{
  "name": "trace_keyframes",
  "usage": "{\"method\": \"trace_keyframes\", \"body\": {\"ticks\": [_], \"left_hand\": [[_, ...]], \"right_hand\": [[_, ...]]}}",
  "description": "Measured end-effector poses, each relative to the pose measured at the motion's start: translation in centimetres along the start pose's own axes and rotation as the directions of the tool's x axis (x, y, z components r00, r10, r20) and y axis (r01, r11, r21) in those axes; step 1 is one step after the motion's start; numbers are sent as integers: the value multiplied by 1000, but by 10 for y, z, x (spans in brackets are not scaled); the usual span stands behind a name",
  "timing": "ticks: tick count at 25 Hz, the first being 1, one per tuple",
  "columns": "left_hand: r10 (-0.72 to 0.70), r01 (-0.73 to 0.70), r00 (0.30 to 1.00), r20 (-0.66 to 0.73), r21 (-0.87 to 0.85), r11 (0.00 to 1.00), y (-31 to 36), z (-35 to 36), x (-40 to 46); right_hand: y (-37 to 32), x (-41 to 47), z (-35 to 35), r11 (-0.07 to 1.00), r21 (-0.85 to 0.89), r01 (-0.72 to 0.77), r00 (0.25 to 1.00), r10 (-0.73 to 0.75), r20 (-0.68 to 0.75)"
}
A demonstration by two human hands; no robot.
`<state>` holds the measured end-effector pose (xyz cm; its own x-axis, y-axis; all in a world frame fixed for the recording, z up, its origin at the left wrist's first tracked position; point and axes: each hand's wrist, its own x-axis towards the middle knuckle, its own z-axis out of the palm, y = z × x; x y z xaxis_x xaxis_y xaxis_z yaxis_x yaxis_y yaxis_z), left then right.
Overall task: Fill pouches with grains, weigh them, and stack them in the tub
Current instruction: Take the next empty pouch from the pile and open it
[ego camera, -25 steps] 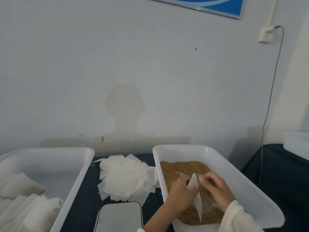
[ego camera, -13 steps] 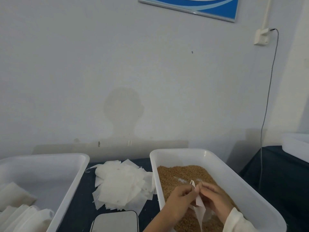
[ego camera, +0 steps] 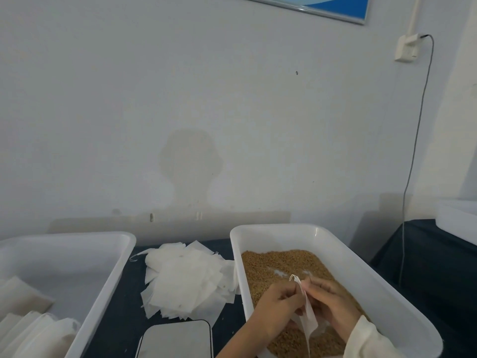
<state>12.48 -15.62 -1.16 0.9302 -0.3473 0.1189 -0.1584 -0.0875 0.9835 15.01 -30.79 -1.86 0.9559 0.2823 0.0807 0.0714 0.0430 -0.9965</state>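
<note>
Lower left, my tub (ego camera: 64,257) holds several filled pouches (ego camera: 33,332); my left hand (ego camera: 277,307) and right hand (ego camera: 331,303) pinch an unfilled pouch (ego camera: 308,313) over the grains (ego camera: 278,262).

Left tub (ego camera: 124,244) and scale (ego camera: 178,339) cut by frame edge, pouch (ego camera: 308,313) mouth unclear

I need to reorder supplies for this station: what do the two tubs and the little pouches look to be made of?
Grain tub and left tub: likely moulded white plastic, smooth, slightly glossy, with rounded rims. The pouch pinched by the left hand and right hand, and the spare pile: thin, matte, translucent white sheet, perhaps filter paper or non-woven fabric.
</note>
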Motion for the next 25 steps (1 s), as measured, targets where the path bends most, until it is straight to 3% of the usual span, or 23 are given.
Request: {"method": "trace_keyframes", "body": {"ticks": [4, 7, 10, 13, 15, 18, 20, 23, 25], "left_hand": [[53, -48, 997, -60, 79, 996, -5, -1, 0], [59, -23, 982, -182, 193, 981, -7, -2, -1], [130, -21, 943, -305, 337, 941, -8, 1, -4], [226, -126, 949, -221, 392, 911, -4, 3, -6], [209, -112, 963, -167, 457, 882, -3, 4, -6], [165, -52, 963, -211, 457, 888, -6, 5, -4], [144, -28, 957, -251, 416, 909, -5, 5, -6], [149, -9, 926, -346, 376, 927, -4, 6, -8], [144, 16, 907, -396, 373, 928, -5, 6, -8]], "right_hand": [[-1, 1, 1, 975, -206, 88, 996, -92, -11], [-2, 1, 1, 924, -365, 115, 983, -158, -90], [-1, -2, 1, 911, -401, 101, 969, -181, -167], [-6, -6, 1, 893, -443, 73, 971, -166, -174], [-13, -11, -5, 888, -458, 47, 986, -114, -118], [-17, -19, -22, 839, -545, -8, 999, -23, -49], [-15, -22, -40, 623, -776, -101, 993, 10, -121], [-11, -21, -52, 155, -957, -243, 950, 235, -203], [-10, -15, -49, 31, -970, -242, 917, 333, -218]]}}
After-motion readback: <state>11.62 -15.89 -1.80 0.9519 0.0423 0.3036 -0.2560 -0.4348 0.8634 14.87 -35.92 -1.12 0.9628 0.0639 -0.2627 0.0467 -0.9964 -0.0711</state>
